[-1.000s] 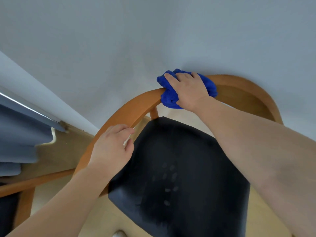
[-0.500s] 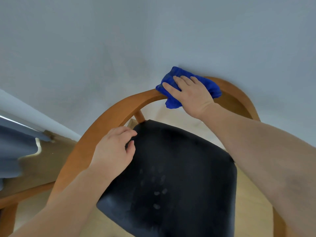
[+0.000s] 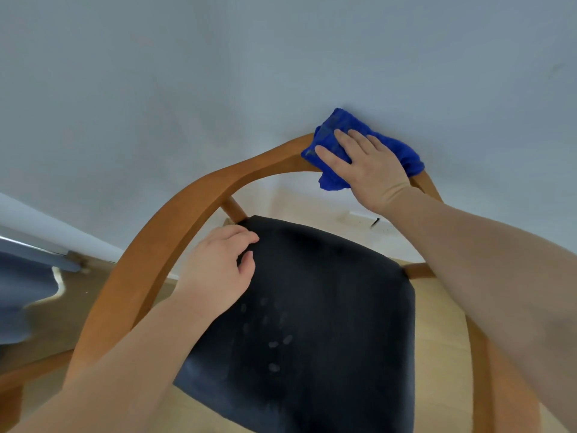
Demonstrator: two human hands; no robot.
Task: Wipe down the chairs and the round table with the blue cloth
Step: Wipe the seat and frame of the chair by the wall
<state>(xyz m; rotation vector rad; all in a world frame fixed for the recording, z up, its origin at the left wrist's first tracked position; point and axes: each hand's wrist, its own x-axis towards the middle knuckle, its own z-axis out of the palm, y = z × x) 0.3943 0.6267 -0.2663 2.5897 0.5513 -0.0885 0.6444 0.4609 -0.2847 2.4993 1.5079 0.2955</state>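
A wooden chair with a curved back rail (image 3: 175,232) and a black padded seat (image 3: 327,307) stands close to the pale wall. The blue cloth (image 3: 337,132) lies bunched over the top of the rail, near its far right bend. My right hand (image 3: 368,170) presses down on the cloth with fairly straight fingers. My left hand (image 3: 218,273) is over the seat's back left corner, just inside the rail, fingers loosely curled and holding nothing. Several pale smudges show on the seat.
The pale wall (image 3: 281,73) rises directly behind the chair. A grey-blue curtain (image 3: 22,292) hangs at the left above brown floor. Part of another wooden frame (image 3: 31,373) shows at the lower left. Light wooden floor lies under the chair.
My right hand slid the cloth to the right along the rail and its fingers flattened. My left hand came off the rail to the seat's corner.
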